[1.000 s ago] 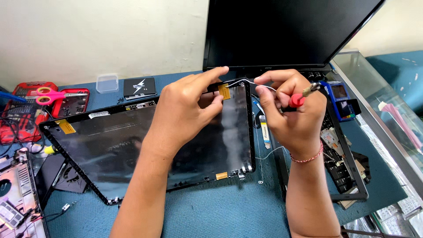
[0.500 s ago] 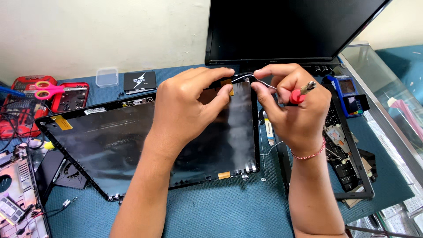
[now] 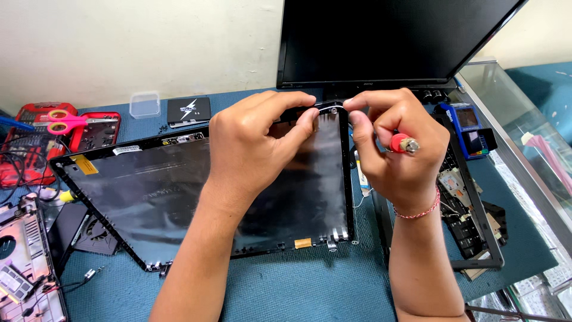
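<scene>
Head view, left hand (image 3: 250,140) fingers pinching glossy black lid panel (image 3: 179,191) corner, right hand (image 3: 396,149) fingers gripping red-handled screwdriver (image 3: 404,144).

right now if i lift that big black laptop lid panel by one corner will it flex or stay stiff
Probably flexes: the black lid panel looks thin and wide, a bare shell. Likely light for its size. Its glossy inner face may slip, so the left hand and right hand pinching its far corner seems sensible.

Black laptop lid (image 3: 179,197), red-handled screwdriver (image 3: 404,144), pink scissors (image 3: 74,122), blue mat (image 3: 298,286), red-white bracelet (image 3: 417,209).
</scene>
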